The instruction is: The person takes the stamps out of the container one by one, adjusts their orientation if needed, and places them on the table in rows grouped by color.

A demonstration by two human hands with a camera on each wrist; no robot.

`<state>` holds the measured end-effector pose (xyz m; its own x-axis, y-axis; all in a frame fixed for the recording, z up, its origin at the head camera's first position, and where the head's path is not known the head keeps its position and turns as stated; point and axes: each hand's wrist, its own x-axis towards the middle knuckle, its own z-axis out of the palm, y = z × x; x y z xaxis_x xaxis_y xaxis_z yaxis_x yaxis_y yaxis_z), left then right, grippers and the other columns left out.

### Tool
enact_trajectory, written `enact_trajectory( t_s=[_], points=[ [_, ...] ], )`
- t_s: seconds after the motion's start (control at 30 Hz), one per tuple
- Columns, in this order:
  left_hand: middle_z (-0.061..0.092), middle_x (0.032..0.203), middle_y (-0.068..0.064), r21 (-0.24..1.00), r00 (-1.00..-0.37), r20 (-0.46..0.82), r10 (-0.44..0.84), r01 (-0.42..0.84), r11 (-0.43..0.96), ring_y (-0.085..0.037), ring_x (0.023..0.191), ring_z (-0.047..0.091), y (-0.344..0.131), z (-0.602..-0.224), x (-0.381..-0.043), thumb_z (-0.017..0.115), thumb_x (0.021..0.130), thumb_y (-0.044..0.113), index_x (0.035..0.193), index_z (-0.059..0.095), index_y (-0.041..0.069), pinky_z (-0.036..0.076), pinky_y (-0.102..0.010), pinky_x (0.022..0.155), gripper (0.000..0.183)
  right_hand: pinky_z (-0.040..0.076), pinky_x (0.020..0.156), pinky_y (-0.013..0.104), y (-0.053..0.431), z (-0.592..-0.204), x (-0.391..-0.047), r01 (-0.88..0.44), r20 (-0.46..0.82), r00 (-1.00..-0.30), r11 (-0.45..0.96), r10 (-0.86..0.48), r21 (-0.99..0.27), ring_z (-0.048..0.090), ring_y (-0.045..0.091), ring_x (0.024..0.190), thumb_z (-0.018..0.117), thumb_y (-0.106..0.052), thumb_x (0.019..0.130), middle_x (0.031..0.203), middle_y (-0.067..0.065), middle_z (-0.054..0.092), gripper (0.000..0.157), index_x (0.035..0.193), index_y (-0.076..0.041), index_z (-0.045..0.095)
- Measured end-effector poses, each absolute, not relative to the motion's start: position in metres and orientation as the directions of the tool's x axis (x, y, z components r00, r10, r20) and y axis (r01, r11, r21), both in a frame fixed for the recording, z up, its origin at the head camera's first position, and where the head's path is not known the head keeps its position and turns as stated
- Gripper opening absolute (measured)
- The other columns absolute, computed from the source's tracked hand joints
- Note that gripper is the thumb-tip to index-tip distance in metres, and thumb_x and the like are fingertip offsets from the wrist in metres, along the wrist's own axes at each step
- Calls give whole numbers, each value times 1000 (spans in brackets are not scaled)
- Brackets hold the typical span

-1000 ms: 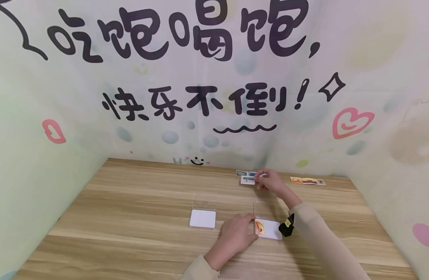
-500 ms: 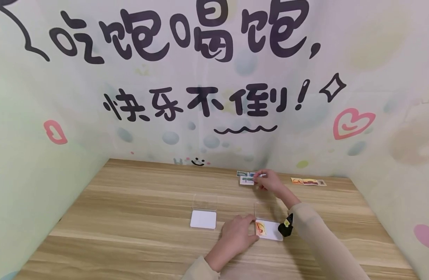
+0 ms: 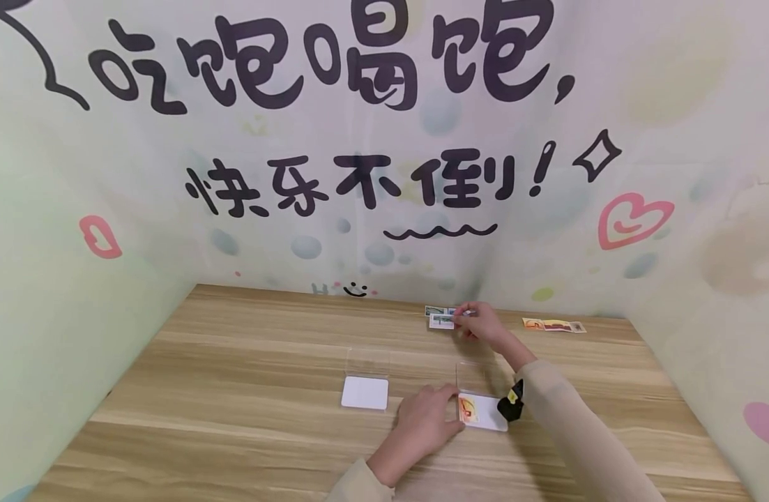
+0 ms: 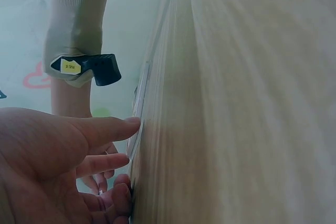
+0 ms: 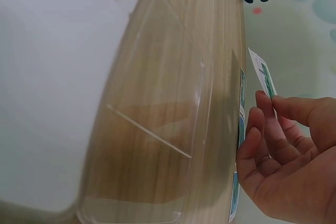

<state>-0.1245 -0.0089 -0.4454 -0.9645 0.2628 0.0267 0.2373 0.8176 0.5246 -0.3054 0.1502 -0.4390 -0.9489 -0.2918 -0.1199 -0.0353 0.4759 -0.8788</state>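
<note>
Between thumb and fingertips, my right hand (image 3: 481,326) pinches a small stamp (image 3: 441,321) with a green-blue picture and white border. The right wrist view shows the stamp (image 5: 265,72) tilted above the table. Just behind it lie several blue-green stamps (image 3: 436,312), partly covered by that hand. My left hand (image 3: 424,418) rests at the left edge of an opened clear plastic case, thumb and forefinger spread and touching it. A white card (image 3: 489,414) lies in this case, with an orange-yellow stamp (image 3: 468,409) on its left part. The case's transparent lid (image 3: 474,377) is folded back.
Left of my left hand stands a second opened clear case with a white card (image 3: 364,392). A row of orange and red stamps (image 3: 555,325) lies at the back right of the wooden table (image 3: 233,362). A printed cloth backdrop (image 3: 334,258) rises behind the table.
My right hand, with the stamp pinched in it, has shifted very slightly left and up. My left hand stays at the case's edge.
</note>
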Motion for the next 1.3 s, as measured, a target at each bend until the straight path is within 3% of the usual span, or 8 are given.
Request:
enact_trajectory(
  t_s=[0.57,0.87,1.17,1.3],
  points=[
    [74,108,-7,524,-965,10,264,230,820,-23,92,69,-10,-443,-126,87,86,33,129,71,15,50,-36,67,49,46,60,28,145,-441,-308,-40,-116,-948,473,-295,-880,56,13,64,64,-5,103,90,15,71,15,109,8,63],
    [74,107,-7,526,-963,21,269,240,816,-22,91,68,-10,-444,-125,88,86,32,129,71,16,48,-35,66,49,45,57,25,143,-445,-311,-31,-115,-953,469,-279,-883,55,10,62,64,-5,103,83,4,69,12,107,7,63],
    [74,105,-7,509,-963,41,266,249,824,-23,90,69,-10,-445,-124,88,85,32,127,71,16,48,-35,66,48,47,60,28,142,-445,-312,-48,-107,-948,470,-299,-881,57,12,64,65,-7,104,89,11,72,15,109,7,64],
    [74,107,-7,506,-963,39,266,249,826,-23,91,69,-10,-446,-125,88,86,31,128,71,16,49,-35,67,48,47,61,28,141,-446,-314,-49,-107,-945,455,-310,-889,58,12,64,64,-7,103,87,9,72,15,108,7,64]
  ],
)
